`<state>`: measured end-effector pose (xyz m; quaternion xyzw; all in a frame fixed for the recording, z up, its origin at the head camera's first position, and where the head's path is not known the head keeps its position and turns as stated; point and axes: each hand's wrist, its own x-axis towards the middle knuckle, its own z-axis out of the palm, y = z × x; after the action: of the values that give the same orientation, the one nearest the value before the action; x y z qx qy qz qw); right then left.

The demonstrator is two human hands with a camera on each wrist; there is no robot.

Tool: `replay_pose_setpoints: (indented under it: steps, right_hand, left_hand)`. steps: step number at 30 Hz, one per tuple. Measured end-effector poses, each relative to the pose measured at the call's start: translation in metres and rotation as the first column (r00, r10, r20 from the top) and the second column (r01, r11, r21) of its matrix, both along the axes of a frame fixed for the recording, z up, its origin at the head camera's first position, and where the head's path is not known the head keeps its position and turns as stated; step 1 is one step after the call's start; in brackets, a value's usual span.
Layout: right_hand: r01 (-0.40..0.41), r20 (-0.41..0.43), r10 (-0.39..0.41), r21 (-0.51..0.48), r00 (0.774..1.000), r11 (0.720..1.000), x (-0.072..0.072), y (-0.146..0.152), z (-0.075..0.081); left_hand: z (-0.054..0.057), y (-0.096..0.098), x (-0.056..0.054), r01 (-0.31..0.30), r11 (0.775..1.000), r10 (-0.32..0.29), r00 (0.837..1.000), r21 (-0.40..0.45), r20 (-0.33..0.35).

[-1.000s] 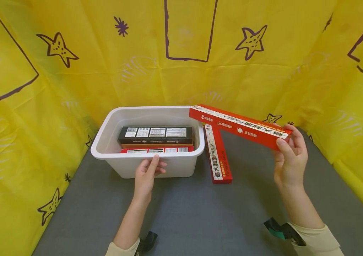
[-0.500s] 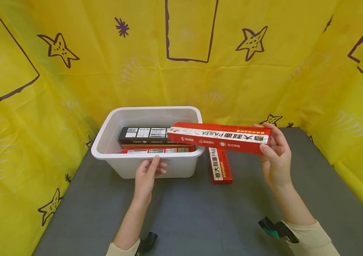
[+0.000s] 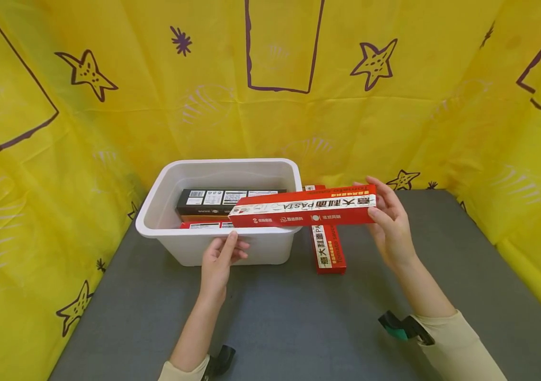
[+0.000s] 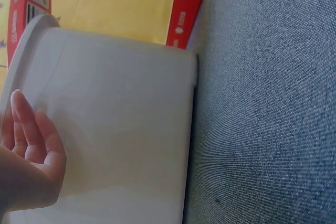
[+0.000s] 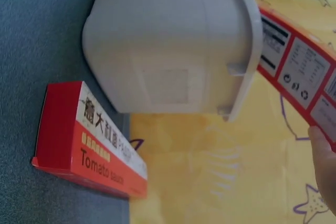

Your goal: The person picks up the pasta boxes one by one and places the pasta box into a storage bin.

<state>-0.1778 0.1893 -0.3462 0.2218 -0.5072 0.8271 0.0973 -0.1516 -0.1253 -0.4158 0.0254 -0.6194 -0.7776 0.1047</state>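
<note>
A long red pasta box [image 3: 304, 208] is held at its right end by my right hand [image 3: 389, 227], thumb on the near side. Its left end hangs over the white plastic tub [image 3: 261, 246], above the boxes inside. My left hand [image 3: 220, 259] grips the tub's front rim, thumb at the rim and fingers below it; the left wrist view shows these fingers [image 4: 37, 135] against the tub's wall. Inside the tub lie a black box [image 3: 213, 198] and, in front of it, another red box [image 3: 201, 225], partly covered by the held one.
A second red pasta box [image 3: 330, 251] lies on the grey tabletop [image 3: 275, 317], just right of the tub, its middle hidden by the held box. A yellow patterned curtain [image 3: 194, 127] stands behind and on both sides.
My right hand has moved left and down with the red pasta box, bringing its left end from the tub's right corner to over the tub. The left hand has stayed at the rim.
</note>
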Motion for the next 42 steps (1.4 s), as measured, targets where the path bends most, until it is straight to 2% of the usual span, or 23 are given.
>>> replay_pose_setpoints:
  steps: [3,11,20,24,28,32,38,42]
  right_hand:
    - [-0.014,0.047,0.013,0.026,0.999,1.0,-0.006,-0.001,-0.001]
    - [0.022,0.153,-0.039,0.113,0.988,0.993,-0.018,-0.005,-0.003]
    - [0.015,0.128,-0.045,0.229,0.991,0.973,-0.028,-0.009,-0.003]
    - [0.048,0.101,-0.088,0.343,0.991,0.938,-0.03,-0.015,0.0]
    - [0.088,0.067,-0.134,0.464,0.989,0.881,-0.032,-0.023,0.001]
    - [0.098,0.048,-0.148,0.541,0.988,0.835,-0.034,-0.028,-0.001]
    - [0.072,0.047,-0.124,0.597,0.991,0.799,-0.036,-0.034,-0.003]
    - [0.062,0.043,-0.11,0.608,0.993,0.792,-0.038,-0.038,-0.004]
  left_hand:
    - [0.0,0.0,0.0,-0.002,1.0,0.002,1.0,-0.001,0.007]
    - [0.001,0.0,0.0,-0.006,1.0,0.006,1.0,0.0,0.016]
    - [0.002,0.0,0.001,-0.002,1.0,0.002,1.0,-0.004,0.01]
    - [0.001,0.0,0.001,0.001,1.0,-0.001,1.0,-0.001,0.007]
    - [0.001,0.0,0.001,0.005,1.0,-0.005,1.0,0.004,0.005]
    - [0.0,0.001,0.001,0.008,1.0,-0.008,1.0,0.002,0.012]
    - [0.0,0.0,0.001,0.002,1.0,-0.002,1.0,0.003,0.017]
    - [0.001,0.0,0.001,0.001,1.0,-0.001,1.0,-0.005,0.024]
